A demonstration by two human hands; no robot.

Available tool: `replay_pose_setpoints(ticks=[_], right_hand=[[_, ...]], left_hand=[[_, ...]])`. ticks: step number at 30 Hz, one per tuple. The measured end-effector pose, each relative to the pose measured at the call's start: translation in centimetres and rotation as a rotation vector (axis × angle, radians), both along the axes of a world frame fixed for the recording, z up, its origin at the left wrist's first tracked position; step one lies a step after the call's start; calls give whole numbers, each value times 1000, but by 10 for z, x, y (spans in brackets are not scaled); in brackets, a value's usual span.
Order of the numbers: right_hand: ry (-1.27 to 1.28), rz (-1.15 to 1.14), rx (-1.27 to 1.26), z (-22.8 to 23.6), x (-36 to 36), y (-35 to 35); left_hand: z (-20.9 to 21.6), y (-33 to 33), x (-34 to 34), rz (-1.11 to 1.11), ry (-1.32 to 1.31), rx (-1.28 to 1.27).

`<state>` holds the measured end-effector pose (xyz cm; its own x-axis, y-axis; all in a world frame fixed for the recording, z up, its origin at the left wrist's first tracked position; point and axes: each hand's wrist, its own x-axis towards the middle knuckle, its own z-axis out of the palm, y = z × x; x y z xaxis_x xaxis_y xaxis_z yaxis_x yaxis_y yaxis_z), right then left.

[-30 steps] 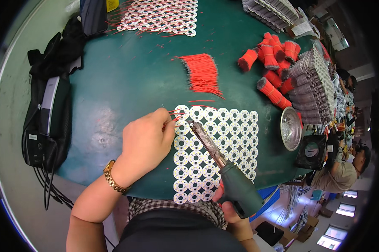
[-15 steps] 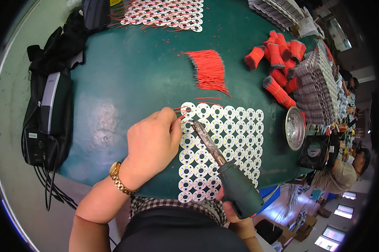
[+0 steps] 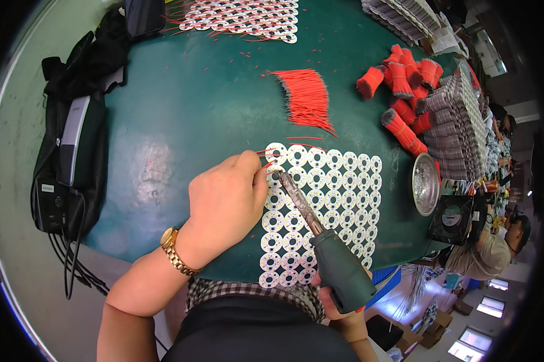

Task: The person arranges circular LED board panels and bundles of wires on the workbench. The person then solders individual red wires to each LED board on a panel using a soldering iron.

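Observation:
Before me lies a panel of round white circuit boards [image 3: 299, 243], each with a dark centre hole. My left hand [image 3: 227, 196] is closed at the panel's far left corner, pinching a thin red wire [image 3: 268, 165] whose end lies on a board in the leftmost column. My right hand [image 3: 328, 303] grips a soldering iron [image 3: 346, 271] by its dark handle, mostly hidden beneath it. The iron's tip touches or nearly touches that board, close to the wire's end. Another red wire stands out from the corner board, beyond my left fingers.
Loose red wires [image 3: 308, 99] lie in a pile beyond the panel. At right are bundled red wires [image 3: 400, 81], stacked board panels [image 3: 456, 130], a metal bowl [image 3: 424, 184] and a small fan [image 3: 452, 218]. A wired panel [image 3: 242, 17] lies at the far edge; a black bag [image 3: 82, 208] at left.
The view has shifted slightly, moving the table things a little to the right. Both hands keep their grips, and the iron's tip stays at the same board.

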<state>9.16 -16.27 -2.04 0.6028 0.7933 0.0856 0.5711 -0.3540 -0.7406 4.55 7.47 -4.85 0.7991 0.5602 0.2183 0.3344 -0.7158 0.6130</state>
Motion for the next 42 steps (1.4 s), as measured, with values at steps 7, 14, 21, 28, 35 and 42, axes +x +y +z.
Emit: replay_pose_setpoints(ticks=[7, 14, 21, 28, 35, 42], right_hand=[[41, 2, 36, -2, -1, 0], [92, 9, 76, -4, -3, -2], [104, 36, 83, -12, -4, -8], [136, 10, 80, -21, -8, -17], [271, -188, 179, -27, -20, -27], [185, -152, 217, -38, -17, -28]], left_hand=[[-2, 0, -1, -4, -28, 15], [-1, 0, 0, -5, -41, 24], [-1, 0, -1, -9, -26, 12], [-3, 0, -1, -8, -29, 24], [-3, -1, 1, -12, -18, 29], [1, 2, 0, -25, 12, 29]])
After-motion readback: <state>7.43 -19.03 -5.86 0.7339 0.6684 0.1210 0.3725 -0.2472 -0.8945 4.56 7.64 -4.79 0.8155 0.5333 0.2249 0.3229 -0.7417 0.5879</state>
